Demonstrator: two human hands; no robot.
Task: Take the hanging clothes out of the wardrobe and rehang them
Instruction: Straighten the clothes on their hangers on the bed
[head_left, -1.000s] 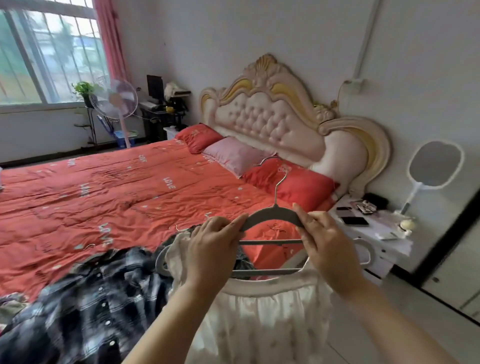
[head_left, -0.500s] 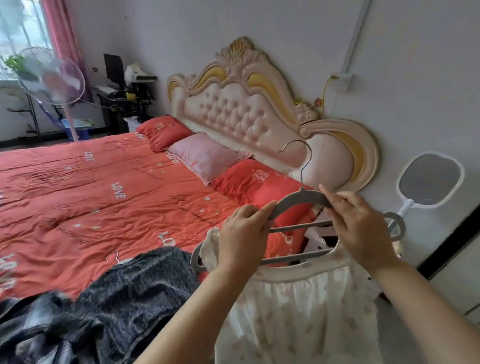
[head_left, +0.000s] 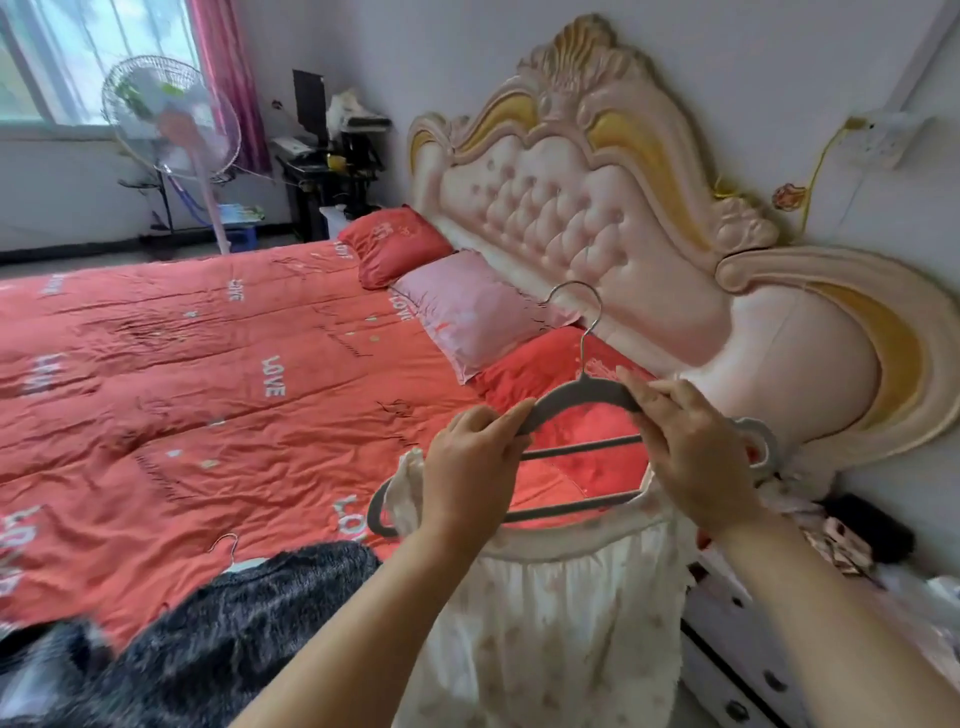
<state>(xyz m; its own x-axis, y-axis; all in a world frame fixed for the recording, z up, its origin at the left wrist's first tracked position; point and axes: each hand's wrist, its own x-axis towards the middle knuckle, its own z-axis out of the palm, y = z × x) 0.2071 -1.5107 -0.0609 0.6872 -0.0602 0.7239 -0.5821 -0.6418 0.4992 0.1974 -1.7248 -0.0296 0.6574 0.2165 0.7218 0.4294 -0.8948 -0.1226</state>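
Right now both grips are on the grey flocked clothes hanger with a metal hook (head_left: 582, 396), held up in the air.

- Left grip (head_left: 467, 467): closed on the hanger's left shoulder, thumb on top, fingers curled under.
- Right grip (head_left: 696, 447): pinching the right shoulder, just beside the neck.
- The hook stands up between and beyond the two grips, with nothing on it.

Cream gathered garment with a faint print (head_left: 561, 634) hangs straight down below both grips. Its gathered top edge is slung under the lower bar, and one corner is bunched over the hanger end just left of the left grip. The hanger end past the right grip looks bare; can't tell if the fabric is seated there.

My read: a hold on each side of the hook keeps the hanger level so the fabric doesn't slip while it's being seated, and it leaves the hook clear for the rail. Step is dressing the hanger; the rehang isn't done yet. Wardrobe not in view.

Down-left of the left grip, a dark grey fuzzy garment (head_left: 234, 634) lies on the orange-red quilted bedcover (head_left: 208, 395), with a hanger hook poking out of its top. Probably parked there for its turn.

Risk: the light fabric slides off the bare end if the hanger tilts right.
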